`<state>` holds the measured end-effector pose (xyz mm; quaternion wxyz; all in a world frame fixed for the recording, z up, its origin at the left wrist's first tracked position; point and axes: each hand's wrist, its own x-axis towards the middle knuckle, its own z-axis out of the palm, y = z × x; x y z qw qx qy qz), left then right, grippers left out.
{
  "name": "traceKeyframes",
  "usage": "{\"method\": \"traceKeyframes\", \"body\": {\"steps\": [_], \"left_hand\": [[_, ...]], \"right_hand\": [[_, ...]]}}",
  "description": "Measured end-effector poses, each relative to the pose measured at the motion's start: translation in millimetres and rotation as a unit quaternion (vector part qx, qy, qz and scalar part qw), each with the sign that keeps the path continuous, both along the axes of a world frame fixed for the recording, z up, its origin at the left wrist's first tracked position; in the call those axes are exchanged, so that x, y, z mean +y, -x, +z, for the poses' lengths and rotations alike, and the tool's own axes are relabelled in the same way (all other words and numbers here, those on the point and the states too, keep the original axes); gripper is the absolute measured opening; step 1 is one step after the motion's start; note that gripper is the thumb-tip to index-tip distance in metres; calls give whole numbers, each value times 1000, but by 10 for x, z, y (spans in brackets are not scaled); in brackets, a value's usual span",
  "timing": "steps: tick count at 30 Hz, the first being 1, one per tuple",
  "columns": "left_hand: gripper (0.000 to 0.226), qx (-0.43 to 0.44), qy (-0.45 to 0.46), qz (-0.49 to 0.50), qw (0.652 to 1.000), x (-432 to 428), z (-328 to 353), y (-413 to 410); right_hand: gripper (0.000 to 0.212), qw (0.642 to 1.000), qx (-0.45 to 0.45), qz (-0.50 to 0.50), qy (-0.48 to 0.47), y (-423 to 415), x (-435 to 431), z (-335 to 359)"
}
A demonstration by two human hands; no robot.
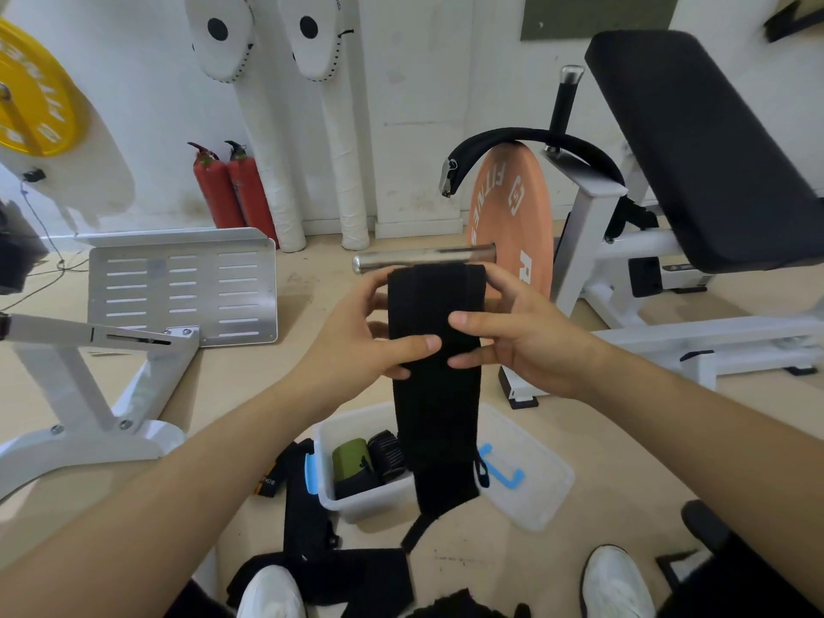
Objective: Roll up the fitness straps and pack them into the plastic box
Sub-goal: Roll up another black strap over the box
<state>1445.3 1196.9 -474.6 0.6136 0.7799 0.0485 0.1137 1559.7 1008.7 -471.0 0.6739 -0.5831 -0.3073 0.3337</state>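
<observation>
I have the strap (434,394) held up in the air between both hands, upper end at the fingertips and the rest hanging straight down. I judge this is deliberate: its own weight pulls the cloth flat, so a roll started at the top should come out even. The left hand (356,341) grips the left edge, thumb pressed across the front face and fingers curled behind. The right hand (512,332) pinches the right edge, thumb and one finger on the front and the others bent round the top corner. The top edge looks turned over, which suggests the roll has only just begun. I cannot tell how many turns are in it. The lower end hangs in front of the plastic box (352,506), which sits open on the floor (446,559) directly below, so a finished roll can go straight down into it. I cannot tell whether the thin loop at the strap's end touches anything. The box already holds a green roll (350,457) and a striped roll (390,454), side by side. Its lid (526,483) lies just beside it on the right. The loose straps (339,573) lie unrolled on the floor near my feet, so the task is partly done.
</observation>
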Motion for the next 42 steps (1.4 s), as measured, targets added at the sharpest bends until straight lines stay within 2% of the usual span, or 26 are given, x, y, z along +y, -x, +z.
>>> {"method": "traceKeyframes", "body": {"steps": [3,5,13,16,21,27,31,36,42], "left_hand": [[62,79,97,-37,992,-5,38,8],[57,95,144,-43,984,-29,64,12],[52,63,197,-8,978,-38,42,-9],[52,35,199,-2,979,-5,50,-11],[58,-22,170,4,985,38,10,9],[64,-54,23,7,998,75,-34,29],[65,-41,26,-17,999,40,-2,35],[80,11,19,1,1000,45,11,18],[60,96,128,-16,987,12,43,8]], "right_hand": [[56,1000,-8,-13,-24,0,10,-14],[56,999,-25,-12,-25,5,17,-40],[63,991,-130,-10,9,54,56,-73],[65,994,-100,-5,36,69,45,-25],[45,996,-4,23,85,85,27,46],[46,995,6,17,98,96,34,31],[44,997,19,4,75,88,28,3],[48,999,30,-19,10,17,15,21],[66,1000,-4,-13,-24,13,3,3]]}}
